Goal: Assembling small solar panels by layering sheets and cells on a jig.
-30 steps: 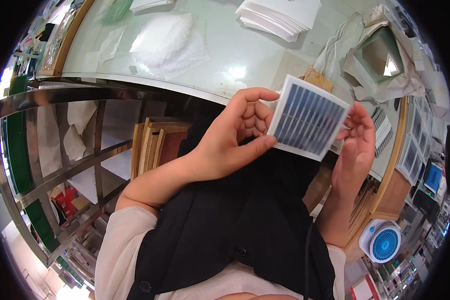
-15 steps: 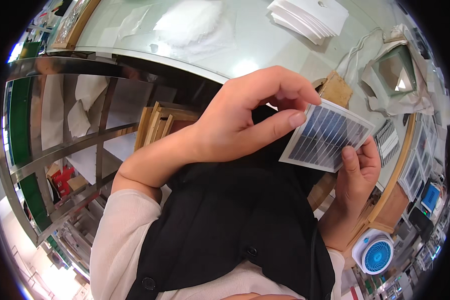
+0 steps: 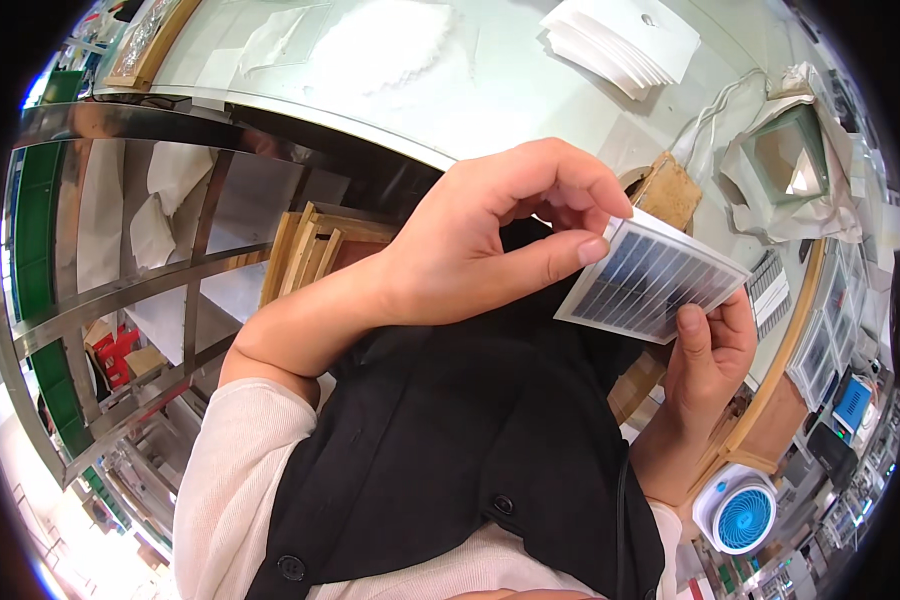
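A small framed solar panel [image 3: 650, 280] with dark cells and a pale border is held tilted in front of my black vest. My right hand [image 3: 710, 350] grips its lower right side, thumb on the face and fingers behind. At the upper left corner, my left hand [image 3: 530, 215] is closed, with thumb and forefinger at the edge and the other fingers curled. A white strip [image 3: 670, 232] shows along the panel's upper edge; whether it is a separate sheet or the panel's back, I cannot tell.
Ahead lies a pale glass-topped table with a stack of white sheets [image 3: 625, 40] and a worn tan block [image 3: 668, 190]. Paper-wrapped glass pieces [image 3: 792, 165] are at the right, above a blue-and-white fan [image 3: 743, 517]. A metal rack [image 3: 120, 285] and wooden frames [image 3: 315, 250] stand left.
The panel has tilted a little, and the white strip along its upper edge now shows. Both hands keep nearly the same places and grips.
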A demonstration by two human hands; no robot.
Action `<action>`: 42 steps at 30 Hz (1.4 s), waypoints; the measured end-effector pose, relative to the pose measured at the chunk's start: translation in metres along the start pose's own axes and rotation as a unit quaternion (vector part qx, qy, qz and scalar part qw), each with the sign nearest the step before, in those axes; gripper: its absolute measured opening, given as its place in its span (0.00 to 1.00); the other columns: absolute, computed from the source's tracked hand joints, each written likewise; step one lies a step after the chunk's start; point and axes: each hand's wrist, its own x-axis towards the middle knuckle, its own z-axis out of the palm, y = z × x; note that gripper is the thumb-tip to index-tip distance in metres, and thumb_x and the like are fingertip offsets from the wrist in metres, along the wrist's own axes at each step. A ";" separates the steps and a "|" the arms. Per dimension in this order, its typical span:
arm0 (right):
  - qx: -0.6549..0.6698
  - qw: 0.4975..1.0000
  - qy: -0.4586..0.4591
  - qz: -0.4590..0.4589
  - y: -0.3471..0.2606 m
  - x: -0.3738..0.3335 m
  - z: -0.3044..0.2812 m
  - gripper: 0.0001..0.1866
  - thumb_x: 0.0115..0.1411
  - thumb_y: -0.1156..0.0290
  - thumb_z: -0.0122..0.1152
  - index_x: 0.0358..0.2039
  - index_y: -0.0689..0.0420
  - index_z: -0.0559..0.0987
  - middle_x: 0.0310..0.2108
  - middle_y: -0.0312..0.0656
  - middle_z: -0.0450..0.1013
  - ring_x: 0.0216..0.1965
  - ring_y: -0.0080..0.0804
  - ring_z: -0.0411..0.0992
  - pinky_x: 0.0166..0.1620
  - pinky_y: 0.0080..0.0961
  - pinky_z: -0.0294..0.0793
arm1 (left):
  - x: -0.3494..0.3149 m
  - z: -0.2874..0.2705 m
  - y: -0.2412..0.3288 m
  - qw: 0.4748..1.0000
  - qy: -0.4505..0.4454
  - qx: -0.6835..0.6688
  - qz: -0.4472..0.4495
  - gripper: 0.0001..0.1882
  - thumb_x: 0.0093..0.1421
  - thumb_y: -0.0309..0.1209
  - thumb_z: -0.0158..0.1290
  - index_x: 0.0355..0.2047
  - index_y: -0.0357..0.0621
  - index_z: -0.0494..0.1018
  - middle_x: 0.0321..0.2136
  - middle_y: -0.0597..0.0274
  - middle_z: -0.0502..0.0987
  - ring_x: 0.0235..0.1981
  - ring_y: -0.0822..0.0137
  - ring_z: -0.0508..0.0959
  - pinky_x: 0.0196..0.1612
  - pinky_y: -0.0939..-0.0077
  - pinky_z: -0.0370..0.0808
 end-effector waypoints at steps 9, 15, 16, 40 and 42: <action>-0.006 0.998 -0.003 -0.057 0.002 -0.003 0.000 0.19 0.58 0.75 0.60 0.48 0.69 0.70 0.44 0.46 0.74 0.46 0.28 0.71 0.54 0.23 0.64 | 0.001 -0.002 0.001 0.999 -0.010 0.035 0.013 0.13 0.57 0.15 0.52 0.43 0.34 0.71 0.39 0.60 0.73 0.40 0.72 0.74 0.47 0.78 0.71; -0.034 0.995 0.040 -0.087 0.000 -0.004 0.007 0.14 0.58 0.75 0.62 0.42 0.66 0.72 0.36 0.40 0.73 0.36 0.20 0.68 0.43 0.14 0.65 | 0.002 -0.003 0.003 0.996 -0.015 0.071 0.055 0.14 0.55 0.16 0.54 0.42 0.35 0.72 0.38 0.58 0.74 0.39 0.69 0.75 0.45 0.77 0.71; -0.035 0.995 0.039 -0.089 0.001 -0.005 0.005 0.14 0.58 0.75 0.62 0.42 0.66 0.72 0.36 0.40 0.73 0.36 0.20 0.68 0.43 0.14 0.65 | 0.003 -0.004 0.004 0.990 -0.023 0.106 0.087 0.14 0.54 0.16 0.55 0.42 0.35 0.73 0.37 0.58 0.75 0.38 0.67 0.76 0.43 0.77 0.72; -0.094 0.939 -0.086 -0.321 -0.024 0.002 0.007 0.15 0.60 0.63 0.57 0.42 0.57 0.68 0.31 0.48 0.76 0.26 0.34 0.75 0.26 0.24 0.63 | 0.003 0.012 0.034 0.936 -0.043 0.143 0.320 0.07 0.55 0.25 0.58 0.35 0.39 0.76 0.33 0.53 0.76 0.33 0.62 0.78 0.37 0.67 0.74; -0.077 0.972 0.036 -0.217 -0.019 -0.006 0.019 0.14 0.59 0.67 0.60 0.40 0.61 0.71 0.30 0.44 0.75 0.26 0.27 0.71 0.28 0.22 0.65 | 0.002 0.005 0.031 0.964 -0.034 0.135 0.228 0.11 0.55 0.20 0.56 0.40 0.35 0.74 0.34 0.54 0.75 0.33 0.62 0.77 0.38 0.71 0.74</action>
